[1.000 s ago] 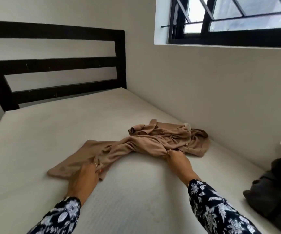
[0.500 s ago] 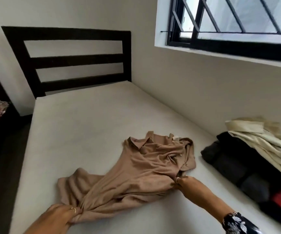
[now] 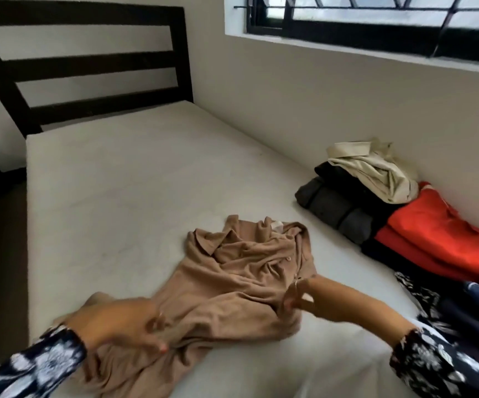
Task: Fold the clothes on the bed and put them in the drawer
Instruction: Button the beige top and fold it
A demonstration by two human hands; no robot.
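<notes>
I have the bed (image 3: pixel 123 179) filling most of my view, its pale bare mattress running up to a dark slatted headboard (image 3: pixel 89 64) at the far end, with the wall and a barred window (image 3: pixel 376 21) along the right side; on the near half of the mattress lies the tan shirt (image 3: pixel 232 277), rumpled, collar away from me and hem toward me; to the right, against the wall, sits a pile of clothes (image 3: pixel 405 214), with a cream garment (image 3: pixel 376 170) on top of dark grey and black pieces and an orange garment (image 3: pixel 445 239) just beside them, nearer to me; a patterned dark cloth lies at the right edge. My left hand (image 3: pixel 120 326) lies on the shirt's lower part, fingers curled into the fabric and gripping a fold, though motion blur softens it; my right hand (image 3: pixel 298 297) pinches the shirt's right edge between thumb and fingers; both sleeves are dark with a white floral print.
</notes>
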